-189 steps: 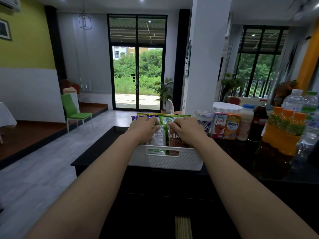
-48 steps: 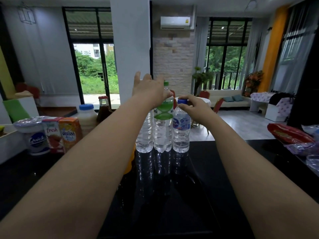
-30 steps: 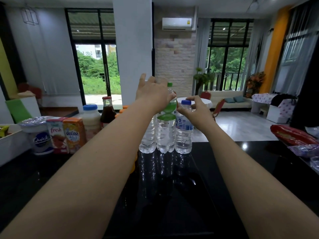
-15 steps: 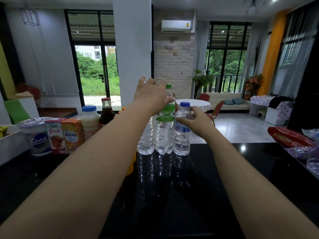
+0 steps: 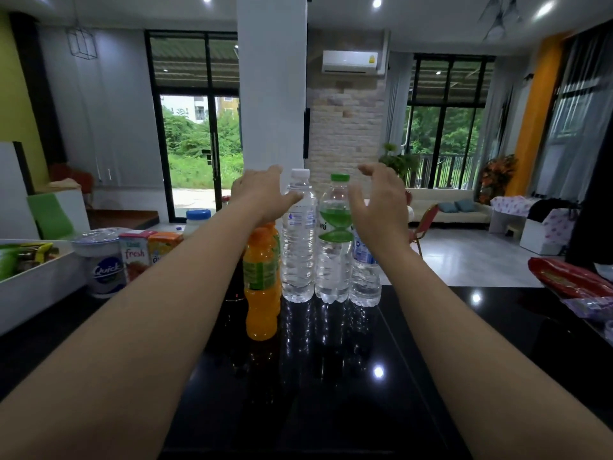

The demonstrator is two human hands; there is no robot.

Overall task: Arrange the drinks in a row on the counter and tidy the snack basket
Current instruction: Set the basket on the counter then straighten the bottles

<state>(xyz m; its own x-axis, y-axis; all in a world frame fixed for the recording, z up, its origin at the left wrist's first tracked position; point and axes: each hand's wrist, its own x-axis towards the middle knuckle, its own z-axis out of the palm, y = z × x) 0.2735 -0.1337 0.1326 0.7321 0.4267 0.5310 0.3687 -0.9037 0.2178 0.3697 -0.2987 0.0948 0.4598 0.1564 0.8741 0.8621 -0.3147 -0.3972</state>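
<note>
Three clear water bottles stand side by side on the black counter (image 5: 331, 376): a white-capped bottle (image 5: 298, 250), a green-label bottle (image 5: 333, 263) and a shorter blue-label bottle (image 5: 365, 283). Orange juice bottles (image 5: 260, 293) stand just left of them, one slightly forward. My left hand (image 5: 262, 194) hovers above the orange bottles with relaxed fingers, its thumb against the white-capped bottle's neck. My right hand (image 5: 378, 207) is spread in front of the shorter bottle's top and holds nothing. The white snack basket (image 5: 36, 283), with packets inside, sits at the far left.
Left of the bottles stand a Quick tub (image 5: 106, 267), a "fresh" carton (image 5: 134, 257), an orange carton (image 5: 162, 247) and a blue-capped white bottle (image 5: 197, 219). A red snack bag (image 5: 570, 277) and clear wrappers lie at the counter's right edge.
My right hand has let go of the shorter bottle and lifted with fingers spread. My left hand has slid left off the green-label bottle. The orange bottles have come into view.
</note>
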